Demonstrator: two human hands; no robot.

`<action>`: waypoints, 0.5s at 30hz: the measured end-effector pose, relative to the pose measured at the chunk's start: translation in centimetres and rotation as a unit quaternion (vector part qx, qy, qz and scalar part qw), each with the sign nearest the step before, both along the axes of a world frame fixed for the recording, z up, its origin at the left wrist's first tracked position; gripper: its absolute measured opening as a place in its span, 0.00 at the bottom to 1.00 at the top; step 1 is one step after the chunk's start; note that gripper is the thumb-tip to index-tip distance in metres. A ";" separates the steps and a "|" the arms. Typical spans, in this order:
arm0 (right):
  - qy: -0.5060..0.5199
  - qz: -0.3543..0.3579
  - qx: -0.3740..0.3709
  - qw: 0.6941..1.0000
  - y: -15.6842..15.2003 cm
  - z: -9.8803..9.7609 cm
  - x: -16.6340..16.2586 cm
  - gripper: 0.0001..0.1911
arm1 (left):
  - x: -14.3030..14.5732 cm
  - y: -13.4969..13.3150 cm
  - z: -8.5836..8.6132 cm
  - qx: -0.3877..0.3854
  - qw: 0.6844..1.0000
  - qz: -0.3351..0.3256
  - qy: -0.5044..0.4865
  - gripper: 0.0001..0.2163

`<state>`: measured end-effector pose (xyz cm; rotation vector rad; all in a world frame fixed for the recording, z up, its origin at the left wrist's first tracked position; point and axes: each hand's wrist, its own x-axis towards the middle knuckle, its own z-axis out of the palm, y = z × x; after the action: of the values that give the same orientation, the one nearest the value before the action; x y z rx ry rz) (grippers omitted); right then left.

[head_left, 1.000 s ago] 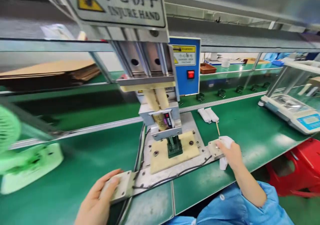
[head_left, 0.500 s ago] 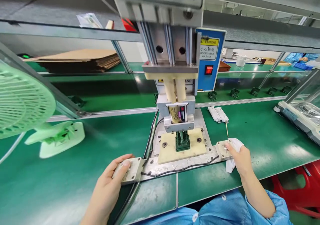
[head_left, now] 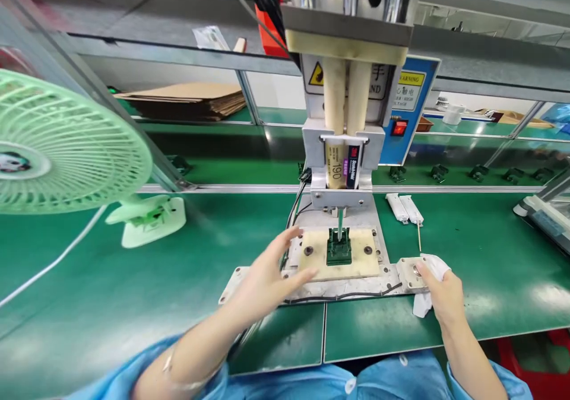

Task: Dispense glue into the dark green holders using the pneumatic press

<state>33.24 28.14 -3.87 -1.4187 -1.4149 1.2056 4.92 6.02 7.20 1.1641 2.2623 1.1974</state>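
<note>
A dispensing press (head_left: 342,115) stands on the green bench, holding an adhesive cartridge (head_left: 342,165) whose thin nozzle points down at a dark green fixture (head_left: 338,249) on a cream base block (head_left: 312,260). My left hand (head_left: 267,278) hovers open, fingers spread, over the left edge of that block, beside the left button pad (head_left: 234,282). My right hand (head_left: 440,293) rests on the right button pad (head_left: 412,272), fingers closed around a white cloth (head_left: 434,266).
A pale green desk fan (head_left: 57,145) stands at the left with its white cable. Two white tubes (head_left: 404,208) and a thin stick (head_left: 419,238) lie right of the press. A weighing scale (head_left: 545,216) sits at the far right. Folded cardboard (head_left: 187,98) lies behind.
My left hand left the left button pad and moved up and right toward the cream block. The view shifted closer and lower; my right hand stays on the right pad.
</note>
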 end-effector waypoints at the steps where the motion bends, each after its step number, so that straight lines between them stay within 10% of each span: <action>1: -0.003 -0.002 0.000 1.000 0.0 0.0 0.0 0.33 | 0.2 1.3 0.1 -0.009 0.999 -0.034 -0.032 0.42; 7: -0.020 -0.007 0.011 1.000 0.1 0.5 0.0 0.35 | 0.4 6.6 -1.2 0.034 0.975 -0.106 -0.191 0.38; 15: -0.020 -0.005 0.014 1.000 0.0 0.7 0.2 0.36 | 1.2 4.6 0.8 -0.009 0.946 -0.141 -0.291 0.22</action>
<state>33.41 28.14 -3.13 -1.4354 -1.4462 1.1522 6.12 10.60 8.05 0.9272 1.6060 1.2020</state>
